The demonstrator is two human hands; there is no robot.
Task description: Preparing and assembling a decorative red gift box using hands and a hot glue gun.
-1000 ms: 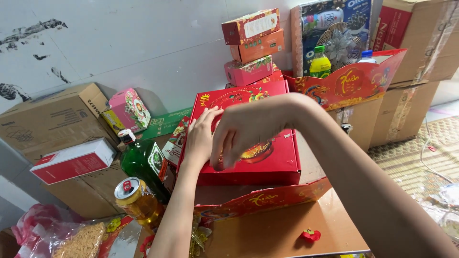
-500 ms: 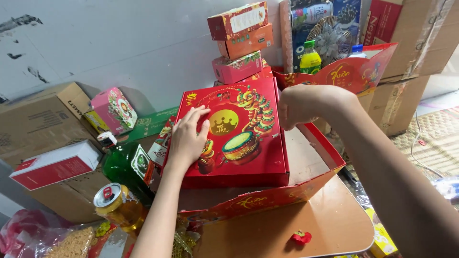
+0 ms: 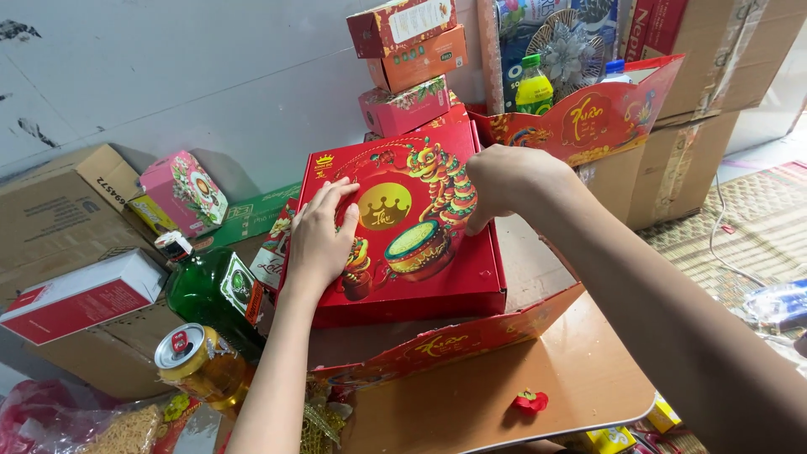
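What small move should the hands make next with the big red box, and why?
Probably lower the red box flat into the open red tray. The left hand lies flat on its lid, the right hand grips its far right edge, and the box sits tilted inside the tray's walls, not yet seated.

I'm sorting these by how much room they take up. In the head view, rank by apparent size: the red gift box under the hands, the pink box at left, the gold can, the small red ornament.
1. red gift box
2. pink box
3. gold can, though its nearness to the camera inflates it
4. red ornament
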